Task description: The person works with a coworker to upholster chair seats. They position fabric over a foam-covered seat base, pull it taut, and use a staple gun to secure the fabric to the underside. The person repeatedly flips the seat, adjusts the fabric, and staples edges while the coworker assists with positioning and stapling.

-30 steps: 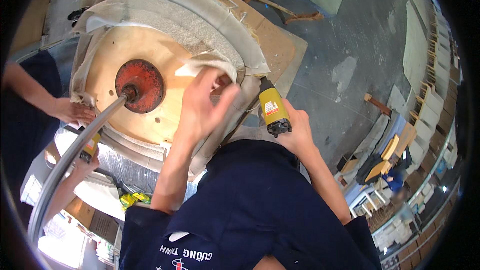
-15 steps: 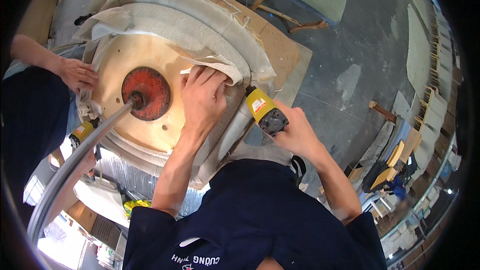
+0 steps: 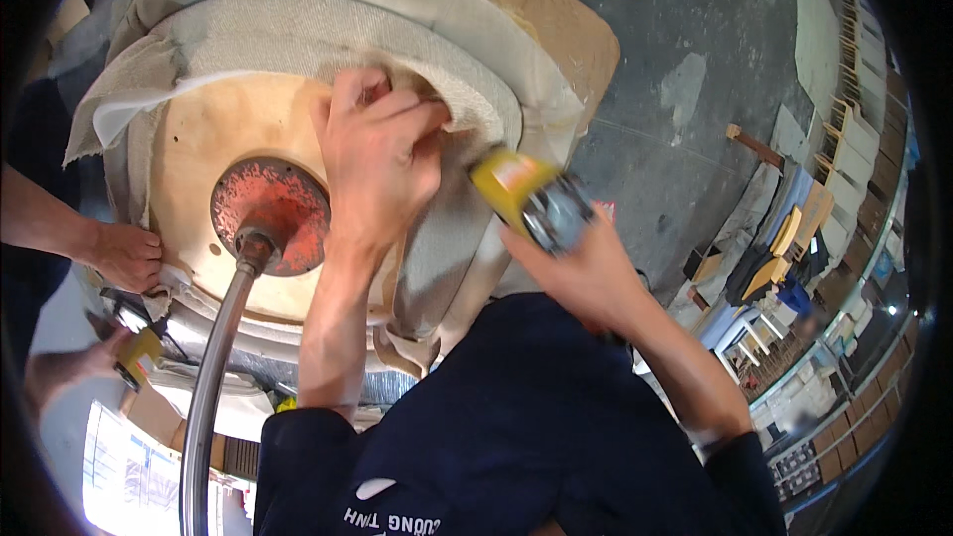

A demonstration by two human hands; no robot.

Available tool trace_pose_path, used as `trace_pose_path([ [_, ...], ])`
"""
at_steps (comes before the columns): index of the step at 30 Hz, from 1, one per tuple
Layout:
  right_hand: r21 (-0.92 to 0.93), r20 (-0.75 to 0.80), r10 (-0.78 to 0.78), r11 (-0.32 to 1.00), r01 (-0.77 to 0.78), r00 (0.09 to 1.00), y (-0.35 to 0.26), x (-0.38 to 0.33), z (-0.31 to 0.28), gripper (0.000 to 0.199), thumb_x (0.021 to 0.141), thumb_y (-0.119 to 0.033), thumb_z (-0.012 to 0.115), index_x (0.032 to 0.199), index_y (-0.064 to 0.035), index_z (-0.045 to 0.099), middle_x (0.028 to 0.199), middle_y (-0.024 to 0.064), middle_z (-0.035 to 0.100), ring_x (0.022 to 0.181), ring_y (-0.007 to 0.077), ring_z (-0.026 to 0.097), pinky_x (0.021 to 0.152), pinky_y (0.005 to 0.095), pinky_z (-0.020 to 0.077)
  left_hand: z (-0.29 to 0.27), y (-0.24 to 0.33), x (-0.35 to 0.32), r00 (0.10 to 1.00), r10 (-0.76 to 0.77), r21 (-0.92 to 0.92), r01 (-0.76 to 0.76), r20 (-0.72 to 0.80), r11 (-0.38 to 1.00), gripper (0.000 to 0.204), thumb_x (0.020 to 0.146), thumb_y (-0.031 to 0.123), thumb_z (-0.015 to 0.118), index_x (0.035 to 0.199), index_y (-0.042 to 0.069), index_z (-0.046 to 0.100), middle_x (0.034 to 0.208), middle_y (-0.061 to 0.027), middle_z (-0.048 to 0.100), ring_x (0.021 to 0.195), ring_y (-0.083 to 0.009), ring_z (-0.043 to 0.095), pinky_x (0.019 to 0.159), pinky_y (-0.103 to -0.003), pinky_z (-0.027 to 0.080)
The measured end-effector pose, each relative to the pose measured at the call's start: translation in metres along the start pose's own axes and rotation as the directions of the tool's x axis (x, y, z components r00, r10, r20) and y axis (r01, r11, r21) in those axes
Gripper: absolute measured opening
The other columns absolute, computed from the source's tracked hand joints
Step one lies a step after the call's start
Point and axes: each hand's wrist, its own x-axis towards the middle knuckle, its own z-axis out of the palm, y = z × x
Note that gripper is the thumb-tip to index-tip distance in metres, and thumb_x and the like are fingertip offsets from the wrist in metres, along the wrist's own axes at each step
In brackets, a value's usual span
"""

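Observation:
A round upholstered piece lies underside up, its bare plywood base (image 3: 189,144) ringed by beige woven fabric (image 3: 268,35). My left hand (image 3: 382,164) is closed on the fabric's edge at the right side of the plywood, fingers curled and slightly blurred. My right hand (image 3: 586,273) grips a yellow and black staple gun (image 3: 521,194), its nose near the fabric to the right of my left hand. Motion smears the gun, and I cannot tell whether it touches. Left of my left hand, a worn red round plate (image 3: 298,194) sits on the plywood, with a metal pole (image 3: 218,367) at its centre.
At the left, a co-worker's hand (image 3: 124,256) holds the fabric edge; their other hand (image 3: 74,367) has a second yellow staple gun (image 3: 139,357). Cardboard (image 3: 556,35) lies under the piece. Panels and wood pieces (image 3: 764,228) are stacked on the floor at right.
My view has shifted closer over the piece. My left hand has moved along the fabric edge, its fingers more curled. The co-worker's staple gun has swung out to the lower left.

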Motion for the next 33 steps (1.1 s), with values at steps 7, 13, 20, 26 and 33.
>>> trace_pose_path([
  [7, -0.029, 0.042, 0.001, 1.0, 0.0, 0.999, -0.011, 0.001, 0.011, 0.029, 0.081, -0.017, 0.074, 0.097, 0.0072, 0.071, 0.085, 0.028, 0.073, 0.087, 0.0449, 0.073, 0.079, 0.0483, 0.0574, 0.0, -0.007, 0.014, 0.999, 0.041, -0.138, -0.037, 0.027, 0.99, 0.007, 0.072, 0.011, 0.079, 0.076, 0.007, 0.076, 0.069, -0.0021, 0.065, 0.086, -0.0282, 0.058, 0.08, -0.039, 0.05],
  [13, -0.279, 0.159, -0.159, 0.939, 0.199, 0.974, -0.006, 0.006, 0.011, 0.027, 0.08, -0.018, 0.075, 0.091, 0.0062, 0.072, 0.08, 0.0279, 0.072, 0.08, 0.0455, 0.072, 0.076, 0.0465, 0.0579, -0.011, -0.006, 0.028, 0.98, 0.011, -0.082, 0.005, 0.199, 0.997, 0.032, 0.074, 0.025, 0.089, 0.07, 0.0, 0.068, 0.067, -0.0092, 0.061, 0.081, -0.0302, 0.056, 0.075, -0.041, 0.049],
  [20, -0.589, 0.214, -0.244, 0.74, 0.324, 0.946, -0.019, 0.014, 0.002, 0.037, 0.077, -0.033, 0.077, 0.092, 0.0015, 0.077, 0.08, 0.0281, 0.072, 0.081, 0.0464, 0.073, 0.076, 0.0517, 0.0594, -0.009, -0.021, 0.005, 0.994, -0.083, -0.181, 0.095, 0.071, 0.979, 0.015, 0.085, 0.021, 0.083, 0.089, 0.007, 0.079, 0.085, -0.0107, 0.071, 0.089, -0.0311, 0.066, 0.08, -0.039, 0.053],
  [26, -0.534, 0.126, -0.501, 0.693, 0.484, 0.856, 0.048, 0.014, -0.069, 0.029, 0.082, -0.029, 0.074, 0.087, 0.0005, 0.075, 0.081, 0.0247, 0.074, 0.078, 0.0418, 0.074, 0.072, 0.0487, 0.0588, 0.013, 0.065, -0.115, 0.948, 0.048, 0.142, -0.004, -0.314, 0.99, 0.044, 0.086, -0.001, 0.068, 0.128, 0.012, 0.072, 0.126, -0.0125, 0.073, 0.129, -0.0349, 0.064, 0.109, -0.052, 0.048],
  [33, -0.516, 0.272, -0.173, 0.804, 0.295, 0.947, 0.012, 0.012, -0.061, 0.038, 0.083, -0.029, 0.071, 0.074, 0.0077, 0.068, 0.059, 0.0163, 0.067, 0.047, 0.0237, 0.066, 0.053, 0.0384, 0.0536, 0.057, 0.097, -0.159, 0.977, 0.185, 0.086, -0.194, 0.106, 0.977, 0.071, 0.098, 0.027, 0.063, 0.161, 0.004, 0.039, 0.17, -0.0177, 0.035, 0.156, -0.0318, 0.036, 0.13, -0.043, 0.026],
])
